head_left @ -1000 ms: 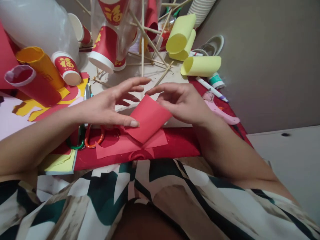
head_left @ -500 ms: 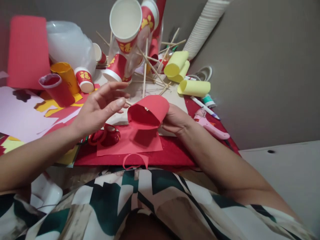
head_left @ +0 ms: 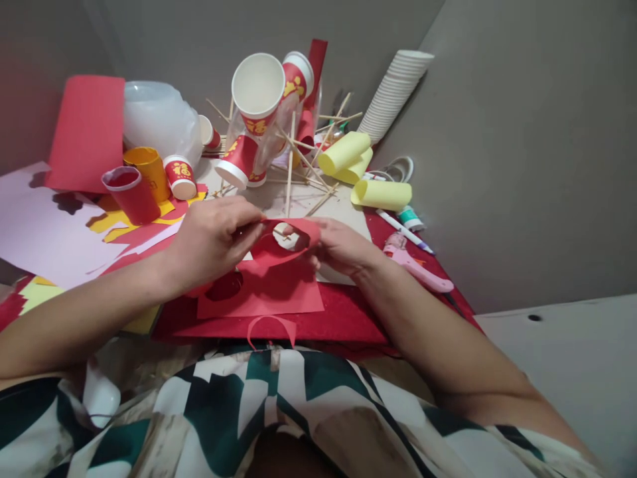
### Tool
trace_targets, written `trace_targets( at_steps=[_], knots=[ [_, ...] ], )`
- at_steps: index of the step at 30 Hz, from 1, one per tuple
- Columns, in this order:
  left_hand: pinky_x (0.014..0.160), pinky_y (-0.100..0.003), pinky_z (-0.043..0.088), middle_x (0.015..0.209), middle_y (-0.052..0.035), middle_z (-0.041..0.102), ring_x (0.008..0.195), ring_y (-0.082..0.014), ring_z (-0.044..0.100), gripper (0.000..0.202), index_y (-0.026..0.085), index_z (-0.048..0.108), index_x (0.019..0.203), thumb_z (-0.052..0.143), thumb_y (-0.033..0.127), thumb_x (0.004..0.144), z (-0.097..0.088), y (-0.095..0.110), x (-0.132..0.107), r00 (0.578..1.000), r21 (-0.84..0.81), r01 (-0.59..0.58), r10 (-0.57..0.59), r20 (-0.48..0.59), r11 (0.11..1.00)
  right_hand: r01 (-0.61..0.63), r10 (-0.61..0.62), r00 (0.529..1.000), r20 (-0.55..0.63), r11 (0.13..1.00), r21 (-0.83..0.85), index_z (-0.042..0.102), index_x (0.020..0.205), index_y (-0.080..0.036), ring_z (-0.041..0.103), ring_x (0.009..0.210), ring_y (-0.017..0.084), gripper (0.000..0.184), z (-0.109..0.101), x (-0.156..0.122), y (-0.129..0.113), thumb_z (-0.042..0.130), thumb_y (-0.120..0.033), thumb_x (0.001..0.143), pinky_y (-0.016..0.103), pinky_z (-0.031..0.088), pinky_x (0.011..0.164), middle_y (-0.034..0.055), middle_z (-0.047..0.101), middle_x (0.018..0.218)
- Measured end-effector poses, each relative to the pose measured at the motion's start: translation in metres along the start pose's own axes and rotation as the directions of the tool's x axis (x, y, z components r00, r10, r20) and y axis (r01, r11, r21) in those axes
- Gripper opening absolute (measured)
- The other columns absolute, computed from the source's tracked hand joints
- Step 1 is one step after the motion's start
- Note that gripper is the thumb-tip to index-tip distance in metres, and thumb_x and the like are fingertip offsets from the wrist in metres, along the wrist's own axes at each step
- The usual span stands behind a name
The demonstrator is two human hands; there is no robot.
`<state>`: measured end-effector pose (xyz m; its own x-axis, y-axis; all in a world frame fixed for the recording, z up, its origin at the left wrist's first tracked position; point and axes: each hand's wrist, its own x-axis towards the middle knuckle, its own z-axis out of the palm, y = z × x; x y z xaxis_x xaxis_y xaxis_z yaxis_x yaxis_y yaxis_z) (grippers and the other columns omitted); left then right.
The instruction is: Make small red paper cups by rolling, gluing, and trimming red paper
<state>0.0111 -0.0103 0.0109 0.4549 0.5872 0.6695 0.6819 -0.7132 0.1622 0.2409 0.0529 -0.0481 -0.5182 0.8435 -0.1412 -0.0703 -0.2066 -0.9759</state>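
Note:
A loop of red paper [head_left: 271, 255] is held up between my two hands over the front of the table. My left hand [head_left: 219, 232] pinches its left rim, thumb and fingers closed. On the right side my right hand [head_left: 343, 245] grips the paper, fingers curled behind it. Through the loop shows a small whitish round piece [head_left: 286, 237] with a thin line across it; I cannot tell what it is fixed to. Flat red paper [head_left: 293, 295] lies beneath, and a thin red paper strip [head_left: 273, 323] curls at the table edge.
Behind stand red paper cups [head_left: 239, 159], crossed wooden sticks [head_left: 291, 166] and rolled yellow paper [head_left: 383, 194]. A pink glue gun [head_left: 418, 269] lies to the right. Red and orange tubes [head_left: 134, 196] and pale purple paper [head_left: 50, 232] are left. A cup stack [head_left: 395, 93] leans on the wall.
My left hand has come right and closed on the loop's rim. The loop has turned and moved slightly down, and the whitish round piece now shows inside. The camera view has shifted.

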Motion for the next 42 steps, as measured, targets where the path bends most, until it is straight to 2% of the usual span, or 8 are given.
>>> trace_targets(
  at_steps=[3, 7, 12, 19, 30, 35, 39, 42],
  knots=[
    [0.055, -0.029, 0.034, 0.054, 0.0002, 0.055, 0.053, -0.0125, 0.048, 0.023, 0.018, 0.062, 0.063, 0.058, 0.018, 0.086, -0.004, -0.005, 0.008, 0.978, -0.007, 0.123, -0.120, 0.168, 0.992, 0.213, -0.229, 0.942, -0.245, 0.973, -0.092, 0.068, 0.082, -0.018, 0.055, 0.044, 0.004, 0.024, -0.013, -0.003, -0.010, 0.082, -0.038, 0.080, 0.014, 0.040, 0.041, -0.0042, 0.068, 0.062],
    [0.056, -0.029, 0.030, 0.050, 0.0017, 0.049, 0.048, -0.0105, 0.040, 0.023, 0.017, 0.058, 0.057, 0.058, 0.019, 0.080, 0.000, -0.008, 0.018, 0.891, -0.009, 0.294, -0.271, 0.364, 0.956, 0.505, -0.682, 0.659, -0.316, 0.713, -0.487, 0.073, 0.079, -0.019, 0.052, 0.046, 0.006, 0.031, -0.005, -0.019, -0.018, 0.069, -0.047, 0.091, 0.020, 0.043, 0.046, -0.0021, 0.066, 0.063],
    [0.059, -0.028, 0.028, 0.052, 0.0020, 0.051, 0.050, -0.0094, 0.041, 0.019, 0.016, 0.062, 0.059, 0.057, 0.017, 0.077, 0.008, 0.003, 0.027, 0.820, 0.112, 0.312, -0.327, 0.469, 0.943, 0.487, -0.672, 0.741, 0.013, 0.523, -0.700, 0.079, 0.088, -0.014, 0.055, 0.054, 0.010, 0.022, 0.024, -0.038, -0.013, 0.072, -0.035, 0.087, 0.023, 0.044, 0.054, 0.0012, 0.069, 0.068],
    [0.059, -0.026, 0.031, 0.053, 0.0029, 0.051, 0.050, -0.0074, 0.044, 0.015, 0.014, 0.062, 0.064, 0.057, 0.018, 0.077, 0.011, 0.005, 0.032, 0.705, 0.127, 0.392, -0.386, 0.594, 0.911, 0.426, -0.566, 0.822, 0.059, 0.543, -0.724, 0.078, 0.080, -0.011, 0.052, 0.054, 0.009, 0.020, 0.028, -0.035, -0.004, 0.058, -0.014, 0.080, 0.021, 0.040, 0.053, -0.0010, 0.064, 0.058],
    [0.045, -0.023, 0.040, 0.066, -0.0016, 0.063, 0.052, -0.0117, 0.054, 0.032, 0.017, 0.071, 0.103, 0.066, 0.045, 0.089, 0.024, -0.016, 0.006, 0.785, -0.410, 0.568, -0.321, 0.529, 0.713, 0.349, -0.428, 0.904, -0.002, 0.740, -0.575, 0.076, 0.094, -0.018, 0.038, 0.048, 0.007, 0.019, 0.032, -0.032, -0.006, 0.061, -0.016, 0.081, 0.022, 0.033, 0.051, -0.0082, 0.046, 0.052],
    [0.078, -0.031, 0.062, 0.129, -0.0121, 0.066, 0.111, -0.0265, 0.069, 0.075, 0.028, 0.051, 0.145, 0.080, 0.050, 0.079, 0.014, -0.024, -0.014, 0.773, -0.537, 0.583, -0.211, 0.599, 0.609, 0.290, -0.351, 0.936, -0.026, 0.810, -0.510, 0.076, 0.094, -0.017, 0.035, 0.046, 0.006, 0.019, 0.033, -0.032, -0.009, 0.061, -0.016, 0.081, 0.021, 0.030, 0.048, -0.0086, 0.043, 0.050],
    [0.105, -0.044, 0.056, 0.162, -0.0112, 0.041, 0.141, -0.0353, 0.052, 0.110, 0.038, 0.028, 0.159, 0.089, 0.048, 0.068, 0.015, -0.025, -0.030, 0.708, -0.480, 0.580, -0.116, 0.696, 0.658, 0.280, -0.328, 0.945, -0.018, 0.833, -0.477, 0.077, 0.088, -0.018, 0.033, 0.045, 0.006, 0.016, 0.033, -0.034, -0.009, 0.062, -0.017, 0.082, 0.020, 0.026, 0.045, -0.0082, 0.040, 0.049],
    [0.118, -0.047, 0.045, 0.164, -0.0118, 0.037, 0.146, -0.0359, 0.046, 0.112, 0.033, 0.027, 0.160, 0.089, 0.050, 0.068, 0.025, -0.026, -0.038, 0.742, -0.477, 0.505, -0.079, 0.666, 0.719, 0.284, -0.318, 0.948, 0.012, 0.828, -0.483, 0.078, 0.087, -0.018, 0.032, 0.044, 0.005, 0.014, 0.033, -0.035, -0.007, 0.064, -0.018, 0.082, 0.020, 0.024, 0.044, -0.0077, 0.041, 0.049]
  ],
)
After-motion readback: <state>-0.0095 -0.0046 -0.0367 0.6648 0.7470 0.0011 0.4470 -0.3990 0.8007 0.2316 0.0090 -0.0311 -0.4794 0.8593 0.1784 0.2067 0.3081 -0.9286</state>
